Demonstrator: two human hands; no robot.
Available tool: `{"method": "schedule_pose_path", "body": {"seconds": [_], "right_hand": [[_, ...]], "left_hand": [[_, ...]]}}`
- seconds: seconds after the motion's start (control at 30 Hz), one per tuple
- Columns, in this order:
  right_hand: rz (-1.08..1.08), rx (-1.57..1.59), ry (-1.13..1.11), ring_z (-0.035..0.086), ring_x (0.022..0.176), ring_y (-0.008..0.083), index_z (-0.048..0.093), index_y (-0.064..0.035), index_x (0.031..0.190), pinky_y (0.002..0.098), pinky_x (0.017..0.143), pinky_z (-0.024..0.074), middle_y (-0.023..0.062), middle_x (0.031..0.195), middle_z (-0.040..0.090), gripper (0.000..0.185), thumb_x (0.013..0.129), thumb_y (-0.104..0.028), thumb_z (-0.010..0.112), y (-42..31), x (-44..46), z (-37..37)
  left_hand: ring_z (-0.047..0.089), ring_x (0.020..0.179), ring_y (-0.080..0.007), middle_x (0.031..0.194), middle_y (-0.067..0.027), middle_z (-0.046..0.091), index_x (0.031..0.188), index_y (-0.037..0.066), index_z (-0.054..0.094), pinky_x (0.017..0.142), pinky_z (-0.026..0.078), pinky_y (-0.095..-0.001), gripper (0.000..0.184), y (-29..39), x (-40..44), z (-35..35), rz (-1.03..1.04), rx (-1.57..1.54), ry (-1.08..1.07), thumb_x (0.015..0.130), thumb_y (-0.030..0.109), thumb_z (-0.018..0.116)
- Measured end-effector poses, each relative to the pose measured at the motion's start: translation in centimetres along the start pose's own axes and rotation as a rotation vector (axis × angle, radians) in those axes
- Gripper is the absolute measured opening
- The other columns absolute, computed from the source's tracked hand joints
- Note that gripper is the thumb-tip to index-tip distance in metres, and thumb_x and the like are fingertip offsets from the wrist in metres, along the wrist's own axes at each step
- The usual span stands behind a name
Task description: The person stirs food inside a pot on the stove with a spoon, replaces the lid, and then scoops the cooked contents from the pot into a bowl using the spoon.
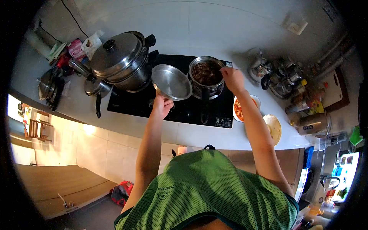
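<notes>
My left hand [163, 106] grips a shiny metal pot lid [171, 82] by its lower edge, tilted over the black stove top [184, 115]. To the right of the lid, a steel pot [196, 88] stands on the burner with dark brown food [206, 73] inside. My right hand [232, 79] is closed at the pot's right rim, fingers pinched together. Whatever those fingers hold, if anything, is hidden. Below my right forearm sits a white dish [256, 101] of red food [239, 110], partly covered by the arm.
A large lidded steamer pot [119, 57] occupies the stove's left side, with a small lidded saucepan [92, 87] beside it. At the right are a pale round plate [273, 128], a metal kettle [259, 69], jars and a cutting board [336, 90]. A wall rises behind the stove.
</notes>
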State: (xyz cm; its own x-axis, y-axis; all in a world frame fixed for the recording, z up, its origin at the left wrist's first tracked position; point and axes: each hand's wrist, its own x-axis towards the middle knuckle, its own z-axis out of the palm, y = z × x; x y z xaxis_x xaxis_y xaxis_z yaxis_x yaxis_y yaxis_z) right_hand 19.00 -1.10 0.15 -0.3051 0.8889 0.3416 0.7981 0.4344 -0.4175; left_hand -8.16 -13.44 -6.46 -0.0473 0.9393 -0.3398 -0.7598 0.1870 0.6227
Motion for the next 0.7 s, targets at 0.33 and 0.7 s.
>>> {"method": "schedule_pose_path", "body": {"seconds": [0.33,0.7], "right_hand": [[-0.062,0.007,-0.075,0.059,0.075,0.035,0.064,-0.0122,0.092,0.0429,0.065,0.0474,0.0162,0.082,0.062,0.021,0.083,-0.025,0.05,-0.9,0.4,2.0],[-0.034,-0.084,-0.032,0.06,0.072,0.0334,0.065,-0.0158,0.089,0.0405,0.061,0.047,0.0132,0.078,0.062,0.018,0.082,-0.027,0.053,0.2,0.3,1.5]], "left_hand": [[0.028,0.042,-0.0022,0.063,0.0062,0.04,0.091,0.019,0.046,0.038,0.021,-0.0162,0.026,0.6,-0.6,-1.7,0.055,0.079,-0.01,0.092,0.042,0.036],[0.027,0.042,-0.0032,0.063,0.0059,0.039,0.087,0.018,0.046,0.037,0.02,-0.0167,0.028,2.6,-1.4,-1.8,0.117,0.108,0.052,0.093,0.042,0.033]]}}
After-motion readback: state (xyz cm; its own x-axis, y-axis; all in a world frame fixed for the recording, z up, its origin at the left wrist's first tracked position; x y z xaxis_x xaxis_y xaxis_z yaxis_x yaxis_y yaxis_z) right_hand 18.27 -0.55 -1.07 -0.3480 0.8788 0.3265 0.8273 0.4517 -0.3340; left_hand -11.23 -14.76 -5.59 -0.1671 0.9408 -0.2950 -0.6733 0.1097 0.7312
